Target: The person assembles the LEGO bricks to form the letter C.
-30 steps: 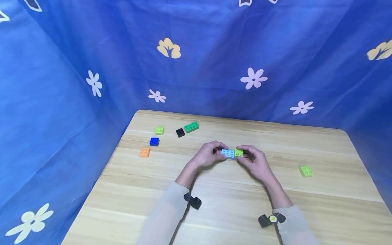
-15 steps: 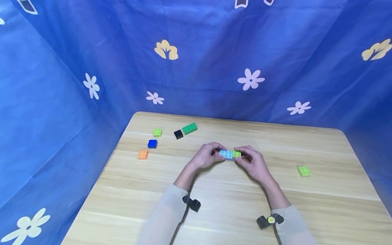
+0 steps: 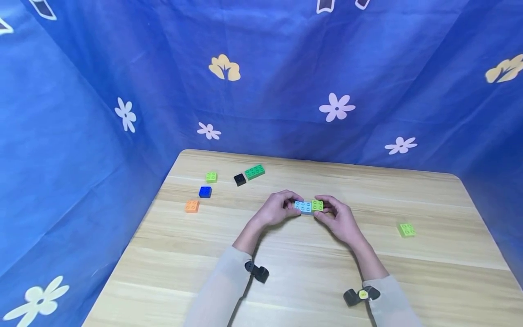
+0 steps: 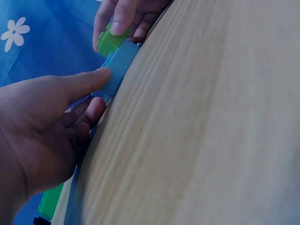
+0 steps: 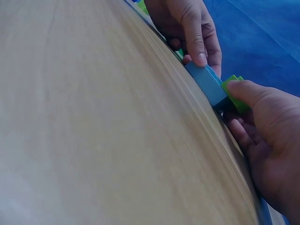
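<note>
The left hand (image 3: 274,210) pinched a light-blue oblong plastic brick (image 3: 303,207); the right hand (image 3: 341,221) gripped a lime-green square plastic brick (image 3: 317,205) atop its end.

Between your left hand (image 3: 273,210) and right hand (image 3: 339,221), over the middle of the table (image 3: 302,286), is a lower brick (image 3: 303,207), with an upper brick (image 3: 317,205) on its right end. To your left, a front brick (image 3: 192,206), middle brick (image 3: 205,192) and back brick (image 3: 211,177) lie in a row running away from you; right of them, an inner brick (image 3: 239,180) sits just left of a far brick (image 3: 254,172). A lone brick (image 3: 407,230) lies right of your right hand, and a curtain (image 3: 278,59) hangs behind the table and along both sides.
</note>
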The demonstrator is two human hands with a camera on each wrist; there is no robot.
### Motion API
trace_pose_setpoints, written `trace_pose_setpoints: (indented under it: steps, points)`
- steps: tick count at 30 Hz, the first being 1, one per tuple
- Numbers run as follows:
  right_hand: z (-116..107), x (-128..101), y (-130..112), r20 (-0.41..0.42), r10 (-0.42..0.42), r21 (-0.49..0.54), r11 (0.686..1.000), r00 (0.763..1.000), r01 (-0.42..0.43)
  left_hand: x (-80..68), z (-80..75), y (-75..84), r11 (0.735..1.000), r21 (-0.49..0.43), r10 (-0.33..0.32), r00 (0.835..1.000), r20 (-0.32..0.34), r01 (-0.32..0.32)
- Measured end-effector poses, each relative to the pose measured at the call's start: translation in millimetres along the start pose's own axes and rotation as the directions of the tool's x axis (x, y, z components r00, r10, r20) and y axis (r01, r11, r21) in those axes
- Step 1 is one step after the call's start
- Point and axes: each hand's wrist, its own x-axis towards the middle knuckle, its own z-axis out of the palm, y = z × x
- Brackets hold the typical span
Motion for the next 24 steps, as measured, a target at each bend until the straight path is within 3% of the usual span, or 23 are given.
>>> trace_pose_setpoints:
  steps: [6,11,15,18,24]
  points:
    - [-1,-1,0,-0.005,0.015,-0.034,0.999,1.000,-0.015,-0.3,-5.9,-2.9,1.000,-0.011,-0.001,0.999,0.033,0.002]
    - [0,-2,1,-0.006,0.020,-0.041,0.999,1.000,-0.021,-4.6,-27.1,-14.2,0.995,-0.077,-0.064,0.998,0.001,0.064]
    - [0,-2,1,-0.005,0.011,-0.048,0.999,1.000,-0.011,-11.4,-53.3,-26.1,0.972,-0.200,-0.142,0.987,-0.080,0.123]
    - [0,-1,1,-0.011,0.015,-0.047,0.999,1.000,-0.016,-16.4,-73.1,-36.6,0.954,-0.272,-0.172,0.971,-0.166,0.123]
    - [0,-1,2,-0.027,0.021,-0.046,0.999,0.999,-0.022,-26.2,-101.2,-60.3,0.960,-0.260,-0.190,0.924,-0.333,0.104]
